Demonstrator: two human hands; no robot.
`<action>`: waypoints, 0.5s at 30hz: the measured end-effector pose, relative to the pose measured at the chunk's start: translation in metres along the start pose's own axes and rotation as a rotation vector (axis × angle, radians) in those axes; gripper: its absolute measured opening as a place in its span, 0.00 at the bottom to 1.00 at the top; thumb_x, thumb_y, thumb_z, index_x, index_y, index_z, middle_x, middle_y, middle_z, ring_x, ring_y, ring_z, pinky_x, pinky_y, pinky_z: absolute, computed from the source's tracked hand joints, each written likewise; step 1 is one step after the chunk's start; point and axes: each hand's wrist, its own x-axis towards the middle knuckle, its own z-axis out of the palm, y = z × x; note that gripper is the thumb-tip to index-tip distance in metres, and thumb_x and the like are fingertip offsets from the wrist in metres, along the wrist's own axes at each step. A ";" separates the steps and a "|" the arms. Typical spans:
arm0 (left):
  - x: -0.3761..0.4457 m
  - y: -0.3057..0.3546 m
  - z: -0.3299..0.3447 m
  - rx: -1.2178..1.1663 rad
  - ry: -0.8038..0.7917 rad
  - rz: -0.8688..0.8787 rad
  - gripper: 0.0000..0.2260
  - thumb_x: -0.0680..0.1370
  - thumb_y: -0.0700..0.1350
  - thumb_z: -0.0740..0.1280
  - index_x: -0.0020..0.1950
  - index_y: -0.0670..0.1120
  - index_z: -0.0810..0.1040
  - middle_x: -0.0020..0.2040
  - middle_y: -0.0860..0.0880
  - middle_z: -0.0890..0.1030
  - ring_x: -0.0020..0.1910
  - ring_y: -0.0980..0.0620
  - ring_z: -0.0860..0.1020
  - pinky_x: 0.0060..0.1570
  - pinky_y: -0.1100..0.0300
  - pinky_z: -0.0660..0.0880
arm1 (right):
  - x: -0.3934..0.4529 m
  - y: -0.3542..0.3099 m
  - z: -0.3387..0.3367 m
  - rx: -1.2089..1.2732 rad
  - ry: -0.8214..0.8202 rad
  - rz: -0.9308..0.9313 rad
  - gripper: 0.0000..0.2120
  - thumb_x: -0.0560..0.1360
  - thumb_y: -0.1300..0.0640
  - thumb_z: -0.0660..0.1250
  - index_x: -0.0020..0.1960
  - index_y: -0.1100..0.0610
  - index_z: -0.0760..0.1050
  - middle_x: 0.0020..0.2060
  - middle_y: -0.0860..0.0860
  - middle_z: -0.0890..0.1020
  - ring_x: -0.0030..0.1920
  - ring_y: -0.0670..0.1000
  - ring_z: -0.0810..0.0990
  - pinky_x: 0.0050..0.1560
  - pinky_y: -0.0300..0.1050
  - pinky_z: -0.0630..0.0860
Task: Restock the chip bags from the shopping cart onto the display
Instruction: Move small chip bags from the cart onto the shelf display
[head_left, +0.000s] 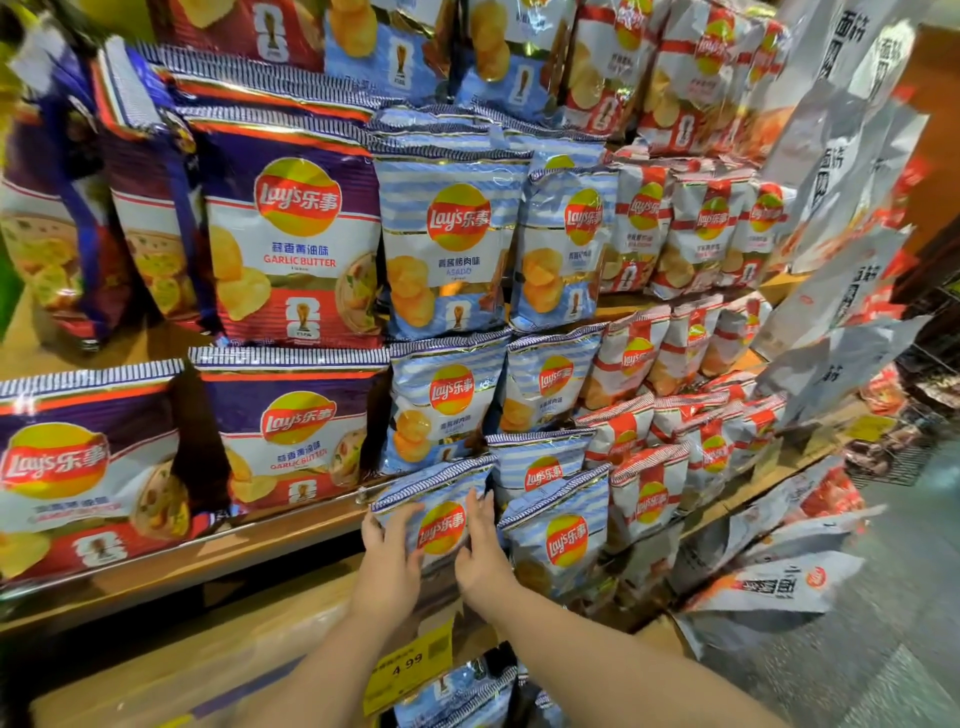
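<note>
A small light-blue striped chip bag (439, 512) stands upright at the front of the lower wooden shelf (291, 538), low in the middle of the display. My left hand (387, 564) lies on its left side with fingers spread and straight. My right hand (480, 545) presses its right side, fingers straight and pointing up. Neither hand curls round the bag. Another blue bag (558, 540) stands just to its right. More blue bags (449, 241) fill the rows above. The shopping cart is not in view.
Purple garlic butter bags (296, 234) fill the shelves to the left, red-and-white bags (691, 228) those to the right. White hanging packs (841, 171) jut out at far right. A yellow price tag (410, 667) hangs below my arms, with more blue bags (457, 696) under it.
</note>
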 end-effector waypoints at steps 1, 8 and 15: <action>0.001 -0.003 0.000 0.021 0.003 -0.007 0.22 0.79 0.39 0.63 0.70 0.57 0.64 0.75 0.42 0.48 0.59 0.45 0.76 0.52 0.57 0.73 | 0.001 0.000 0.000 0.002 -0.017 0.017 0.35 0.80 0.69 0.52 0.76 0.46 0.37 0.75 0.50 0.32 0.77 0.54 0.46 0.56 0.37 0.67; -0.013 -0.014 -0.002 0.323 0.307 0.293 0.35 0.54 0.41 0.84 0.56 0.46 0.71 0.58 0.38 0.68 0.59 0.37 0.70 0.50 0.37 0.73 | -0.012 -0.012 0.010 0.079 0.028 0.174 0.34 0.82 0.63 0.52 0.77 0.48 0.33 0.75 0.51 0.33 0.77 0.56 0.47 0.62 0.44 0.68; -0.016 -0.026 -0.008 0.723 0.256 0.649 0.47 0.55 0.39 0.79 0.71 0.46 0.62 0.64 0.44 0.67 0.74 0.46 0.52 0.72 0.47 0.45 | -0.022 -0.007 0.026 -0.009 0.121 0.014 0.27 0.84 0.56 0.49 0.77 0.55 0.39 0.77 0.51 0.37 0.77 0.51 0.49 0.71 0.41 0.55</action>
